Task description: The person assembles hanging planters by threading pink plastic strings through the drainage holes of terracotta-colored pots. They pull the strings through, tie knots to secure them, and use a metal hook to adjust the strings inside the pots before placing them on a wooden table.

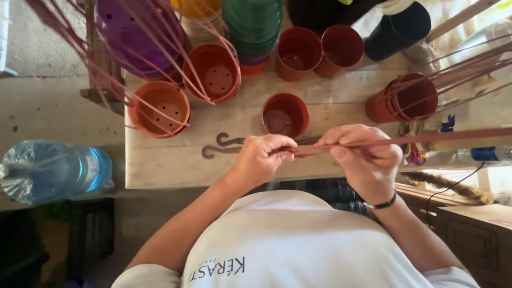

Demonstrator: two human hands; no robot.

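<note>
Currently, a bundle of thin reddish-brown strips is pinched at one end between the left hand and the right hand, both closed around it just above the near edge of the table. The strips run out from the right hand to the right, past the picture's edge. Two hooks with curled ends lie on the table touching or just beside the left hand; whether they are already joined to the strips cannot be told.

Just beyond the hands a bare brown pot stands without strips. Further out, three pots are seen with strips already fitted: an orange pot at the left, a red pot behind it, and a pot on its side at the right. Two more bare pots and stacks of coloured pots stand at the far edge. By this showing, some hangers are judged done, one is in hand, and several pots are left. A water bottle lies off the table at the left.
</note>
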